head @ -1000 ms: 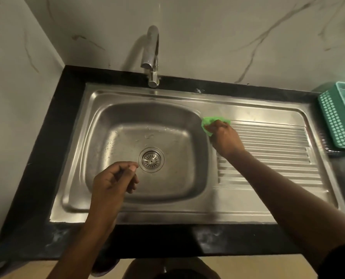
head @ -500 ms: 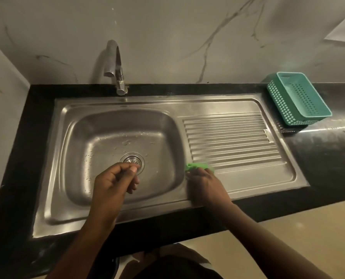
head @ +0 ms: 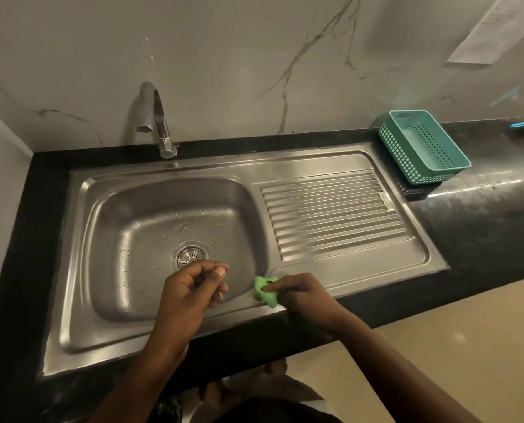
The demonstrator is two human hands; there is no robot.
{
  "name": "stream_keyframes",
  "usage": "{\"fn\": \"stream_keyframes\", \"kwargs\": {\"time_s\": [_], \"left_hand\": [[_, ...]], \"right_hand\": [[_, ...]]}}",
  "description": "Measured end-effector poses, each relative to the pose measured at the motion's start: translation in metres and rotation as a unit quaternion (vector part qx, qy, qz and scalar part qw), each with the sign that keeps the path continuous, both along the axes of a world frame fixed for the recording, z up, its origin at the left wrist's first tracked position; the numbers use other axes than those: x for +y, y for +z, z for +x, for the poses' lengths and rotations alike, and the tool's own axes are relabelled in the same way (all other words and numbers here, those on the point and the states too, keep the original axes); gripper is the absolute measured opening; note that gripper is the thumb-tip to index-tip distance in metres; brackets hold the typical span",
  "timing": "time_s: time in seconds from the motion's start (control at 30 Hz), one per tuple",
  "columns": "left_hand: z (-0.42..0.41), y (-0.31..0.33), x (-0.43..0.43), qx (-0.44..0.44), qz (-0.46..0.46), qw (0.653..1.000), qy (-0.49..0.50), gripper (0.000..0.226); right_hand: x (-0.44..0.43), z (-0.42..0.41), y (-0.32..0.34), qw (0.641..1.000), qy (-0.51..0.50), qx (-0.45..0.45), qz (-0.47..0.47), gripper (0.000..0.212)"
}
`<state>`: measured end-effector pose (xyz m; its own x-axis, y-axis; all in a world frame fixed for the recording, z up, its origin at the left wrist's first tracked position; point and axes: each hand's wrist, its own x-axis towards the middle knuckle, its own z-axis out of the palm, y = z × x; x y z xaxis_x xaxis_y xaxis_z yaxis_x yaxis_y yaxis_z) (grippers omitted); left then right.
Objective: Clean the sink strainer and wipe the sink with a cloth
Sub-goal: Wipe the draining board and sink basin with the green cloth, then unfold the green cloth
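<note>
The black counter (head: 483,239) holds the steel sink (head: 361,270), 1 teal basket (head: 422,148) beside it, and the tap (head: 160,123).

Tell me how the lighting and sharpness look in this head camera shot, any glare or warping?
Head view: dim, warm light; soft glare streaks on the sink and the black counter; the wide lens bows the counter edges; the tap throws a shadow on the wall; the left hand and the right hand on the green cloth look slightly soft.
</note>
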<state>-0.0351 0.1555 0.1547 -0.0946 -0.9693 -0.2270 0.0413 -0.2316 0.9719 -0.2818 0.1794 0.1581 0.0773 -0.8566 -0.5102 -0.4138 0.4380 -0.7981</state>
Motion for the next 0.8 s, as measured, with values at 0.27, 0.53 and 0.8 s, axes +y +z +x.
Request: {"fn": "stream_keyframes", "kwargs": {"time_s": [0.27, 0.53, 0.8], "left_hand": [[-0.036, -0.005, 0.015, -0.054, 0.038, 0.993, -0.100, 0.030], [-0.100, 0.015, 0.039, -0.121, -0.004, 0.989, -0.082, 0.050], [-0.151, 0.034, 0.062, -0.156, -0.045, 0.982, -0.098, 0.068]], "right_hand": [[0.010, -0.008, 0.033, 0.901, -0.190, -0.383, 0.074, 0.038], [0.017, -0.042, 0.049, 0.866, -0.179, -0.459, 0.087, 0.041], [0.032, -0.099, 0.057, 0.877, -0.162, -0.449, 0.059, 0.042]]}}
